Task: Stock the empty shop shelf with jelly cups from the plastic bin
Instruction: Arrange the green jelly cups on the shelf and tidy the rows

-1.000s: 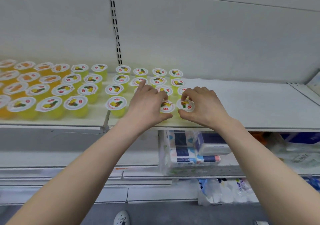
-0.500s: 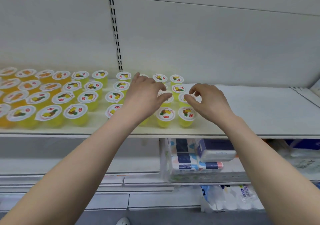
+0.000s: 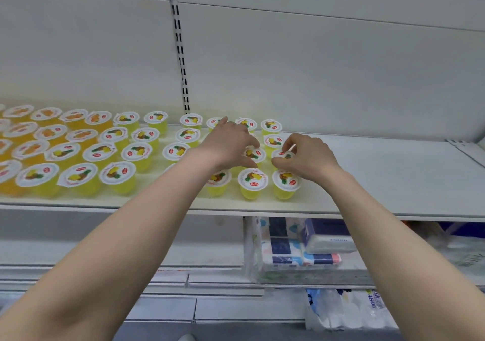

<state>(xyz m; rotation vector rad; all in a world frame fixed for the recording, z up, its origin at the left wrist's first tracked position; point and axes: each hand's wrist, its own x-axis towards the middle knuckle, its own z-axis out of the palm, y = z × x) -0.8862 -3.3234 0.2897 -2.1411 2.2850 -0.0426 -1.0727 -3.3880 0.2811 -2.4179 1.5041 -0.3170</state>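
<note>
The left hand curls its thumb and fingers round the lid rim of a pineapple jelly cup. The right hand pinches the rim of the neighbouring cup just to its right. Both cups are in the 2nd row from the near edge. Their bases are hidden, so I cannot tell whether they rest on the shelf or hang just above it.

Directly nearer stand 3 upright near-row cups, and more rows run back to the far wall. Further left the yellow cups give way to orange jelly cups. Right of the hands the shelf surface is bare. The plastic bin is out of view. Tissue packs lie on the level below.

These cups look light, with thin, smooth plastic walls that would likely give under a squeeze, and a peel-off film lid that could dent or lift. The stiff flange under the lid seems the best hold, taken from above with the thumb opposite the fingers. That also keeps the knuckles clear of the close-packed neighbours, which would tip easily.
</note>
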